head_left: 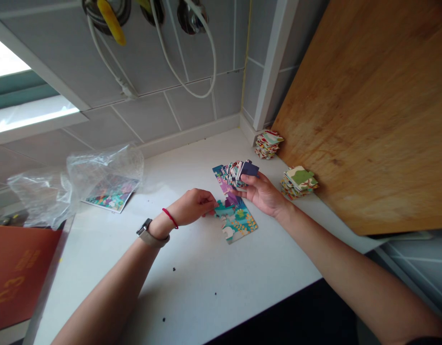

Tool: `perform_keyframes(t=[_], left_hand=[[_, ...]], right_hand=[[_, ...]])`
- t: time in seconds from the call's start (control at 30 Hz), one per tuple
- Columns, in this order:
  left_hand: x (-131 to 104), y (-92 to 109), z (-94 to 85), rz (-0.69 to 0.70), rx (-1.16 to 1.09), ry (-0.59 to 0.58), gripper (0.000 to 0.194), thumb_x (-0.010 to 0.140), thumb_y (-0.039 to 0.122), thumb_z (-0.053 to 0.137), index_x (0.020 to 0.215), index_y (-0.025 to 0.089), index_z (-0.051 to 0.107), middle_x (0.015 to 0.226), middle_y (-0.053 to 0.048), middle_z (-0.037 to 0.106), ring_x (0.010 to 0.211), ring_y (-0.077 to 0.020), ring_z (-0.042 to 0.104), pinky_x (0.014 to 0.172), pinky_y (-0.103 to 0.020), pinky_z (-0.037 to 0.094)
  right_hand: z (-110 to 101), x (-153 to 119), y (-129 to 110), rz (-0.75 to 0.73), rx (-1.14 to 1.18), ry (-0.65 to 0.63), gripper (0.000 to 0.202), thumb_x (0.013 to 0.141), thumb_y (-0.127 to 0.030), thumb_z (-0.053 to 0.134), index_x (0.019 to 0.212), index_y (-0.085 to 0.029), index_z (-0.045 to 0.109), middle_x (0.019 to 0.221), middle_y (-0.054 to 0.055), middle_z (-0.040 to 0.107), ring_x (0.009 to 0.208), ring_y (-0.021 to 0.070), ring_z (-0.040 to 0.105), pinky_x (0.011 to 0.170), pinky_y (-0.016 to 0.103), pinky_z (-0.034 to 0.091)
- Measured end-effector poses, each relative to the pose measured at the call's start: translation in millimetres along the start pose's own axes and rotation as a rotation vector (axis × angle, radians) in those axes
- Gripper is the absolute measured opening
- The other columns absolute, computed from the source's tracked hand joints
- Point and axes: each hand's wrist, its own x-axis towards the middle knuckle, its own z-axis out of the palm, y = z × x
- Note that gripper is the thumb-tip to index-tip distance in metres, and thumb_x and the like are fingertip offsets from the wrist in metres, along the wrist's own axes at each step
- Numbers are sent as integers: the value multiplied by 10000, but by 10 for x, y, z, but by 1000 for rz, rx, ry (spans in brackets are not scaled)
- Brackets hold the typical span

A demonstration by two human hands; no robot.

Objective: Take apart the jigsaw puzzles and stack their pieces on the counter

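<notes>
My left hand (192, 207), with a red string and a watch on its wrist, has its fingers closed on a teal puzzle piece (222, 209) at the left side of a partly joined puzzle (245, 223). Whether the piece interlocks with the others, I cannot tell. This colourful strip of purple, teal and orange lies flat on the white table (192, 254). Above its far part, my right hand (263, 195) grips a fanned stack of puzzle pieces (237, 173), a dark blue one showing on the near side. The stack hides some of the strip.
Two piles of puzzle pieces, a farther one (268, 144) and a nearer one (298, 182), stand beside a wooden board (368, 120). At the left lie clear plastic bags (104, 165) and a printed picture sheet (113, 194). A red box (21, 278) sits past the table's left edge.
</notes>
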Motion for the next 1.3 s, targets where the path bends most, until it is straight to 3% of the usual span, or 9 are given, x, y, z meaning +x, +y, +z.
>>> perform_keyframes(t=[0.43, 0.63, 0.87, 0.97, 1.1, 1.3], left_hand=[[17, 8, 40, -11, 71, -22, 310, 872, 430, 561, 731, 174, 668, 662, -11, 662, 593, -121, 518, 580, -242, 402], [16, 21, 134, -8, 224, 91, 281, 876, 413, 556, 758, 185, 670, 657, -8, 661, 585, -121, 519, 579, -249, 371], [-43, 84, 148, -61, 404, 225, 366, 896, 551, 555, 816, 205, 642, 755, -49, 678, 644, -161, 565, 599, -273, 357], [-69, 138, 152, -72, 428, 224, 395, 902, 590, 543, 826, 212, 633, 781, -54, 687, 655, -169, 578, 605, -279, 360], [-70, 230, 293, -145, 516, 219, 507, 865, 704, 534, 749, 216, 605, 718, -55, 664, 627, -185, 576, 562, -288, 320], [-25, 287, 534, -200, 623, 239, 598, 848, 792, 474, 788, 218, 632, 733, -86, 666, 695, -249, 642, 581, -302, 335]], right_hand=[[1, -11, 0, 3, 1, -2, 306, 683, -260, 854, 942, -248, 690, 981, 9, 750, 913, 227, 702, 862, 459, 610], [2, -16, -12, 0, -3, -10, 301, 694, -259, 850, 951, -251, 692, 978, 5, 754, 913, 231, 710, 862, 456, 608], [18, -21, -17, -9, -7, -12, 341, 689, -276, 851, 993, -257, 698, 995, 12, 761, 926, 235, 716, 859, 452, 614], [12, -18, -12, -8, -5, -13, 342, 690, -271, 849, 997, -254, 700, 998, 10, 759, 914, 229, 715, 846, 440, 619], [3, -13, -7, -6, -4, -9, 355, 691, -267, 852, 1012, -258, 700, 999, 9, 760, 911, 230, 715, 849, 446, 618], [19, -17, -3, -9, -8, -1, 304, 692, -264, 847, 957, -253, 698, 969, 7, 762, 895, 226, 706, 822, 430, 630]])
